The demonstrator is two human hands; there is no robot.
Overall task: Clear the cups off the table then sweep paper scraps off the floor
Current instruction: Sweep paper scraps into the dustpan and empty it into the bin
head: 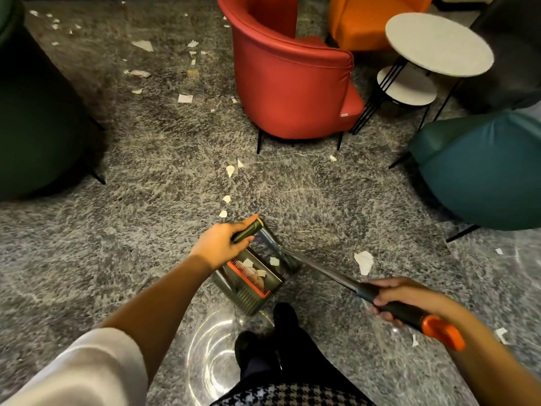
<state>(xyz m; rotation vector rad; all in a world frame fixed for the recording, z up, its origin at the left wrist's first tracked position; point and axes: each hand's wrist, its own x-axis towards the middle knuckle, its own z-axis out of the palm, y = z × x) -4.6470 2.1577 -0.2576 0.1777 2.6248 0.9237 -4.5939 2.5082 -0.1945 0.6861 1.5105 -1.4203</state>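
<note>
My left hand (221, 243) grips the dark green handle of an upright dustpan (248, 284) standing on the grey floor in front of my feet. A few white paper scraps lie inside the pan beside its orange comb. My right hand (404, 297) grips the black and orange handle of a broom (322, 269), whose metal shaft slants down to the pan's mouth. One large scrap (364, 261) lies just right of the shaft. A trail of small scraps (227, 198) runs ahead of the pan. More scraps (185, 98) are scattered at the far left.
A red armchair (292, 83) stands ahead, an orange one (360, 22) behind it. A round two-tier side table (439, 43) with a bare top is at the right. A teal chair (483, 168) sits right, a dark green one (35, 112) left. My shoes (281, 326) are below the pan.
</note>
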